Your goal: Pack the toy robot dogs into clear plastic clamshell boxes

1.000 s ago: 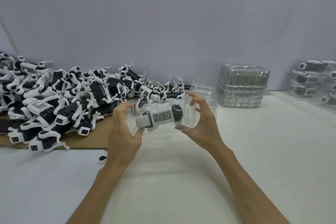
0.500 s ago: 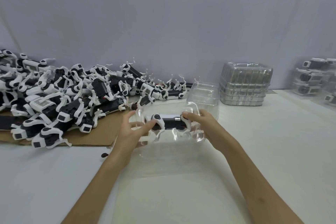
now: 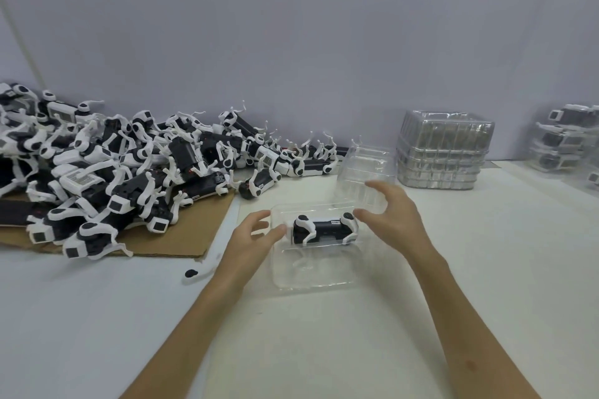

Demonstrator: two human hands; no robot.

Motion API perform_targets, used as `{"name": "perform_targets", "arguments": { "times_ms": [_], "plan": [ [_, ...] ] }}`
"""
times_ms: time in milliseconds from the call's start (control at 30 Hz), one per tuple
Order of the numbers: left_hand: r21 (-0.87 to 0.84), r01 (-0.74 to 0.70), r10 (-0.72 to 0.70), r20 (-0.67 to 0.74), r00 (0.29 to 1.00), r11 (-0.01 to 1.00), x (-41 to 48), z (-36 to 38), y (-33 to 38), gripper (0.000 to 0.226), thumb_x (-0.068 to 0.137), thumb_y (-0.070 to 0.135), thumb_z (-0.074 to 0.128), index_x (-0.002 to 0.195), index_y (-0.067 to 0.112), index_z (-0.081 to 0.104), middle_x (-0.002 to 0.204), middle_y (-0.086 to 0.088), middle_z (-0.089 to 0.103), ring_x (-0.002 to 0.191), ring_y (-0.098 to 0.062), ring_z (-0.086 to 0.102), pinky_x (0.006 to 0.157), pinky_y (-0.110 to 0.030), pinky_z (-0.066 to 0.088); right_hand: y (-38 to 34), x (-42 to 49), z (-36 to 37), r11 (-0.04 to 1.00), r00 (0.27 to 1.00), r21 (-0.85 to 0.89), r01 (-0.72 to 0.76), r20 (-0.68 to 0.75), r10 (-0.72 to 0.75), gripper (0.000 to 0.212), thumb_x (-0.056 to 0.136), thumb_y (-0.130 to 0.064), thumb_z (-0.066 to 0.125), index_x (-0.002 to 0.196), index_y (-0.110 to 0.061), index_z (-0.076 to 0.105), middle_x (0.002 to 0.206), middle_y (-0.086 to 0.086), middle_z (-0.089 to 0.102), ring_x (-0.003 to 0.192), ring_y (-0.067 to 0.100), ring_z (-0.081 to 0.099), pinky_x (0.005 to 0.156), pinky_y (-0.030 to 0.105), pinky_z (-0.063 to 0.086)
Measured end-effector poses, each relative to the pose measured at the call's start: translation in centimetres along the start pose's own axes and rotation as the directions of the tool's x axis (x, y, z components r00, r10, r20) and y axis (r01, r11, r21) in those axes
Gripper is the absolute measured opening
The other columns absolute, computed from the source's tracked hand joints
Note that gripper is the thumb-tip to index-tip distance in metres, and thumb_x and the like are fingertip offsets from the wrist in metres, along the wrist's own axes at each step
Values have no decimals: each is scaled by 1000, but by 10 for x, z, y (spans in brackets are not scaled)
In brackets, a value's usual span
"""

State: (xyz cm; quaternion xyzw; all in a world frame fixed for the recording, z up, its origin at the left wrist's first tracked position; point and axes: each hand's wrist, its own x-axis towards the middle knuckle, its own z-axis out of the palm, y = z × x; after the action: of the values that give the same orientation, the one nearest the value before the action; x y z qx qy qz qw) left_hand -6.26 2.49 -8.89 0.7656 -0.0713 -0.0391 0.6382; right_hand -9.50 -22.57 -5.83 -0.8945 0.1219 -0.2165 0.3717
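Note:
A black and white toy robot dog (image 3: 324,230) lies on its side in the bottom half of a clear clamshell box (image 3: 311,275) that sits on the white table. The box's lid (image 3: 366,165) stands open behind it. My left hand (image 3: 249,240) is at the box's left end, fingers relaxed, thumb tip by the dog's end. At the right end is my right hand (image 3: 393,217), fingers spread and loosely curved, thumb near the dog and fingertips against the lid. Neither hand grips anything.
A big pile of loose robot dogs (image 3: 113,178) covers a cardboard sheet (image 3: 181,240) at the left. A stack of empty clamshell boxes (image 3: 444,152) stands at the back right, packed boxes (image 3: 567,139) at the far right. A small black part (image 3: 191,273) lies near my left wrist.
The box with the dog came down from mid-air onto the table and the dog was turned over. Both hands have let go and opened beside it.

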Motion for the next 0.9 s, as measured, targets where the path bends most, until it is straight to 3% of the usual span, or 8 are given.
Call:
{"name": "perform_targets", "arguments": {
  "times_ms": [67,133,267,433,567,667,800,900],
  "plan": [
    [-3,-7,7,13,1000,1000,-2,1,1,43,93,39,67,134,32,56,129,6,60,112,-7,58,92,-29,45,-17,-8,7,947,950,80,310,-75,-304,44,90,-10,65,130,-30,66,131,-13,62,118,2,56,103,17,41],
    [-1,-4,4,7,1000,1000,-3,1,3,41,94,38,66,133,32,56,129,5,60,111,-9,59,98,-33,46,-33,-19,19,897,905,155,413,40,-424,46,92,-4,54,126,-31,70,127,-16,66,114,-3,58,97,11,42],
    [29,6,-6,-7,1000,1000,-4,2,3,39,94,37,66,132,33,58,130,2,59,113,-13,59,104,-39,46,-39,-30,39,888,842,-44,457,344,-416,42,95,-7,45,123,-22,73,138,-15,61,128,9,53,106,27,42],
    [39,19,-18,-30,999,999,-5,3,5,37,94,36,68,130,34,59,122,3,60,107,-14,61,101,-42,50,-44,-32,36,887,842,-169,429,431,-325,39,98,-14,44,114,-30,76,143,-17,52,123,11,52,99,33,40],
    [73,-25,21,49,999,997,-7,7,7,32,99,36,59,131,32,59,118,8,65,99,-11,67,92,-35,53,-52,-40,37,876,893,-242,417,288,-345,36,98,-22,50,130,-29,65,134,-11,53,121,12,52,106,36,32],
    [-36,22,-17,127,992,999,-9,13,11,27,108,34,41,130,34,56,117,9,69,93,-12,73,86,-30,54,-69,-52,40,901,900,47,431,48,-433,43,97,-13,58,139,-20,59,142,-7,48,128,6,48,110,30,37],
    [-181,22,-31,-50,998,983,-8,10,8,31,109,29,38,132,23,57,124,-1,66,106,-22,69,100,-48,53,-99,-83,67,819,944,570,61,234,-233,53,99,-17,56,148,-31,45,151,-23,37,137,-10,34,98,-2,30],
    [-267,32,-83,-182,980,963,-4,2,10,27,107,26,39,121,21,61,123,-4,64,105,-25,68,94,-43,54,-99,-92,89,814,901,544,-204,430,-62,65,103,-28,49,160,-30,17,161,-23,16,148,-4,14,114,10,20]
  ]
}}
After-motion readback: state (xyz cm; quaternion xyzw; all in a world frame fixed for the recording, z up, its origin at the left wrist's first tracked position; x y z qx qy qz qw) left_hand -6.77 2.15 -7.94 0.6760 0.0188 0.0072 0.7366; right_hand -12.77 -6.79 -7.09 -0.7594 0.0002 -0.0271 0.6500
